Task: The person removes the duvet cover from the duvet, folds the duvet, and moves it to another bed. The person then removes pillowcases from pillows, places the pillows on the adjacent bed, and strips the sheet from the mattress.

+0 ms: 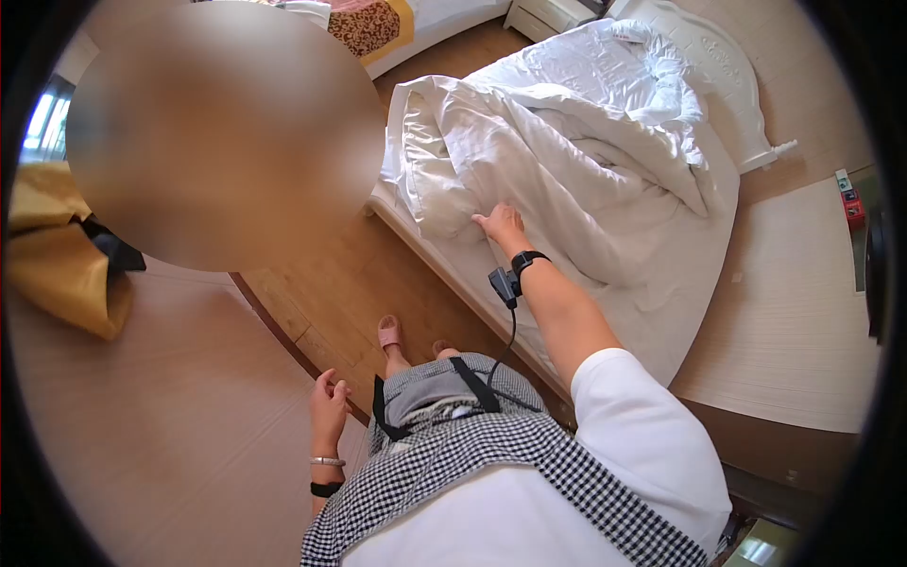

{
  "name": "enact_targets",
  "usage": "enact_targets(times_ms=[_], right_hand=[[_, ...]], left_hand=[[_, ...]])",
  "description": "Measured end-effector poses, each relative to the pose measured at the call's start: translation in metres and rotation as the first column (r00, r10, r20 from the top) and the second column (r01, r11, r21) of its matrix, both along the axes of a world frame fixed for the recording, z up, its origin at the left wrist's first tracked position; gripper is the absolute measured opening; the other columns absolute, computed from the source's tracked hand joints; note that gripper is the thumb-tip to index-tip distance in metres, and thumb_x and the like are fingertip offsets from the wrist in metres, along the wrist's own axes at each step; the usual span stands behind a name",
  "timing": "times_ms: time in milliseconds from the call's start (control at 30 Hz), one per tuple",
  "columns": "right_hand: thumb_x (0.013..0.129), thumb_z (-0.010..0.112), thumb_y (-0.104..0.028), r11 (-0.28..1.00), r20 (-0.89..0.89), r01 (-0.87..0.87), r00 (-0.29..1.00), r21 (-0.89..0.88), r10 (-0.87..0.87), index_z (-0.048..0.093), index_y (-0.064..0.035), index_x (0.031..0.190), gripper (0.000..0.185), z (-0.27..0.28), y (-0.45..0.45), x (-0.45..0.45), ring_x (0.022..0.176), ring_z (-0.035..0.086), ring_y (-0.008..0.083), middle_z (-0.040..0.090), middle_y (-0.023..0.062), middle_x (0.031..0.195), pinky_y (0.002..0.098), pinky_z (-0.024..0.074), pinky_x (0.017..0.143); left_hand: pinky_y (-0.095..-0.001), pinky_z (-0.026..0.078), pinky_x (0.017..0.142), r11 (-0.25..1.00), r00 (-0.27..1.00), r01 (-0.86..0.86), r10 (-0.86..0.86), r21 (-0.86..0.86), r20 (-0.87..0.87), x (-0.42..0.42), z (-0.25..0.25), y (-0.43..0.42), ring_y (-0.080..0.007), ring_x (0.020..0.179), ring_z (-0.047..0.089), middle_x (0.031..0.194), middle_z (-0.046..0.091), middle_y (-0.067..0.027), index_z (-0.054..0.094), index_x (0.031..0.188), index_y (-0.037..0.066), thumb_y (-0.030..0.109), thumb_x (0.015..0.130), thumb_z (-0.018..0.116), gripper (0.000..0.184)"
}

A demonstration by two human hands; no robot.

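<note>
My right hand (504, 225) reaches forward over the bed, its fingers curled on the near edge of a cream satin duvet (557, 194). The duvet lies bunched in loose folds, and folds run away from my fingers. A black strap with a small device (505, 286) and a cable is on my right wrist. My left hand (331, 402) hangs low by my side with fingers apart, holding nothing. It wears a bracelet and a black band.
A white quilted cover (652, 71) lies by the carved white headboard (723, 71). Wooden floor (312, 293) runs between the bed and a brown surface (170, 406) bearing gold cloth (71, 274). A white bedside cabinet (548, 17) stands behind. A round blur hides the upper left.
</note>
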State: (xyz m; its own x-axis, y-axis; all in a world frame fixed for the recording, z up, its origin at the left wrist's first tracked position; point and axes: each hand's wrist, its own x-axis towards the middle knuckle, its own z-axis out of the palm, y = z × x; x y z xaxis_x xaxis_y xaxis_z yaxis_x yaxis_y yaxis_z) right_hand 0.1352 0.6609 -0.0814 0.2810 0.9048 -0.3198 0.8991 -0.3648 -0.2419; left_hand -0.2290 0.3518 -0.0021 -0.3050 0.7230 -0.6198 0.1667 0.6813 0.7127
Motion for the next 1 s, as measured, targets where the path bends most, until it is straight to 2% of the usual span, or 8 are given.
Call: enact_targets(times_ms=[133,300,433,567,733,833,967,1000], right_hand=[[0.074,0.07,-0.04,0.958,0.174,0.116,0.971,0.263,-0.165,0.062,0.0026,0.104,0.053,-0.042,0.034,-0.01,0.101,0.06,0.0364,0.062,0.0247,0.105,0.0418,0.0473,0.089],[0.077,0.061,-0.03,0.883,-0.229,0.229,0.963,0.411,-0.143,0.064,-0.0001,0.088,0.032,-0.073,0.04,0.037,0.083,0.063,0.0336,0.064,0.0212,0.081,0.0414,0.0488,0.078],[0.082,0.053,-0.027,0.813,-0.67,0.508,0.712,0.283,-0.211,0.063,-0.0012,0.082,0.028,-0.024,0.002,0.111,0.073,0.06,0.0308,0.061,0.0212,0.074,0.0355,0.0479,0.071],[0.091,0.053,-0.028,0.705,-0.873,0.63,0.487,0.327,-0.031,0.066,0.0014,0.094,0.032,0.109,-0.053,0.167,0.065,0.052,0.0121,0.063,0.0028,0.07,0.0303,0.0432,0.062],[0.092,0.055,-0.023,0.716,-0.775,0.548,0.631,0.432,-0.015,0.067,0.002,0.096,0.028,0.247,-0.119,0.242,0.067,0.049,0.0064,0.061,-0.0042,0.072,0.025,0.0415,0.063],[0.092,0.055,-0.022,0.752,-0.716,0.53,0.689,0.392,-0.112,0.067,0.0021,0.093,0.027,0.303,-0.158,0.259,0.065,0.048,0.0047,0.057,-0.0047,0.069,0.0217,0.0402,0.062],[0.09,0.058,-0.023,0.697,-0.669,0.525,0.738,0.487,-0.089,0.068,0.002,0.093,0.027,0.324,-0.188,0.278,0.061,0.045,0.003,0.055,-0.0052,0.067,0.0205,0.0386,0.058],[0.09,0.058,-0.023,0.692,-0.699,0.568,0.703,0.445,-0.127,0.068,0.002,0.093,0.027,0.322,-0.191,0.283,0.063,0.047,0.0032,0.058,-0.004,0.069,0.0204,0.0397,0.06]], left_hand=[[-0.0247,0.043,0.043,0.996,0.996,0.08,-0.082,-0.047,-0.028,-0.023,-0.007,0.043,-0.0108,0.05,0.052,0.075,0.061,-0.0081,0.049,0.121,-0.002,0.012,0.089,0.055,0.036],[-0.0261,0.044,0.045,0.966,0.957,0.255,-0.258,-0.042,-0.13,-0.017,0.001,0.103,-0.0118,0.052,0.054,0.072,0.06,-0.0083,0.051,0.119,-0.002,0.012,0.088,0.056,0.034],[-0.0265,0.044,0.051,0.888,0.877,0.45,-0.42,0.092,-0.235,0.033,0.011,0.159,-0.012,0.056,0.055,0.069,0.058,-0.0072,0.052,0.12,0.0,0.012,0.088,0.057,0.034],[-0.028,0.045,0.056,0.792,0.818,0.575,-0.548,0.203,-0.177,0.147,0.04,0.217,-0.012,0.058,0.053,0.066,0.055,-0.0053,0.053,0.12,0.0,0.013,0.089,0.057,0.034],[-0.0322,0.05,0.07,0.292,0.592,0.73,-0.722,0.619,-0.358,0.305,0.069,0.253,-0.0222,0.086,0.059,0.107,0.058,-0.0183,0.051,0.122,0.0,0.014,0.087,0.061,0.039],[-0.0435,0.047,0.081,-0.082,0.478,0.835,-0.382,0.544,-0.791,0.381,0.095,0.248,-0.0368,0.098,0.055,0.119,0.05,-0.0241,0.051,0.12,-0.003,0.021,0.082,0.067,0.047],[-0.0456,0.042,0.088,0.031,0.579,0.753,-0.507,0.658,-0.638,0.428,0.147,0.25,-0.0419,0.101,0.052,0.112,0.055,-0.0226,0.053,0.115,-0.003,0.024,0.078,0.072,0.05],[-0.0433,0.042,0.088,-0.13,0.68,0.658,-0.321,0.742,-0.659,0.433,0.141,0.256,-0.0376,0.103,0.053,0.112,0.057,-0.0201,0.053,0.118,-0.001,0.024,0.074,0.076,0.055]])
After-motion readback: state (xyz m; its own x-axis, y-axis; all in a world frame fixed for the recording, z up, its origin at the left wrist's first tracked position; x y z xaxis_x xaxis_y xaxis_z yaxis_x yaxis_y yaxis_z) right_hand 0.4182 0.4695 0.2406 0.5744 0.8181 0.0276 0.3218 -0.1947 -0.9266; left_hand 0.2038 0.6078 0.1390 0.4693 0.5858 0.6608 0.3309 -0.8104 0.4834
